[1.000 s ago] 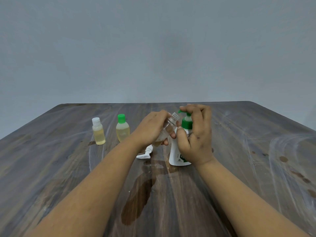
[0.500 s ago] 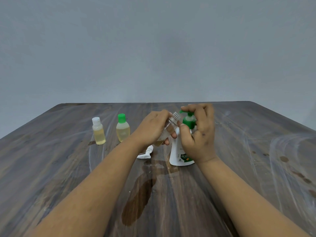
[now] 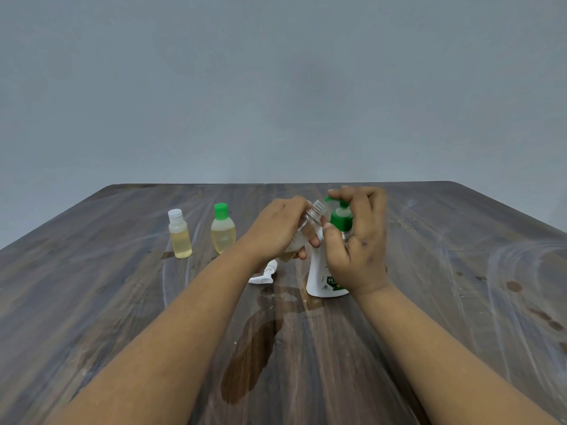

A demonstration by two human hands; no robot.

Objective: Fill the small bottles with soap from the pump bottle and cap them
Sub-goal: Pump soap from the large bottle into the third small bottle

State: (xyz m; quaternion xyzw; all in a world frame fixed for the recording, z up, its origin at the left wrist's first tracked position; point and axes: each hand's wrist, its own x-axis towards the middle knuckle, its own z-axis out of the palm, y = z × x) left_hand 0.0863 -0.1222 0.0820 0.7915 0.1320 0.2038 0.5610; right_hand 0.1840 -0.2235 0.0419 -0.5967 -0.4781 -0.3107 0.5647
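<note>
Over the wet streak on the dark wooden table [image 3: 429,348], third bottle filling, two capped.
My right hand [image 3: 359,253] grips the white pump bottle with the green head [image 3: 325,277], fingers on top; my left hand [image 3: 276,231] clasps the small clear uncapped bottle [image 3: 311,219], long axis tilted, mouth up-right by the nozzle. Its white flip cap [image 3: 264,274] lies below. Farther left stand the green-capped filled bottle [image 3: 223,234] and white-capped filled bottle [image 3: 179,237].

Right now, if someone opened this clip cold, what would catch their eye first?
The two hands at the table's middle: the left hand tilts an uncapped clear bottle toward the green nozzle of the pump bottle, whose pump head the right hand covers. Left of them stand two capped bottles of yellowish liquid, the white-capped bottle and the green-capped bottle. A dark wet patch spreads nearer the camera.
</note>
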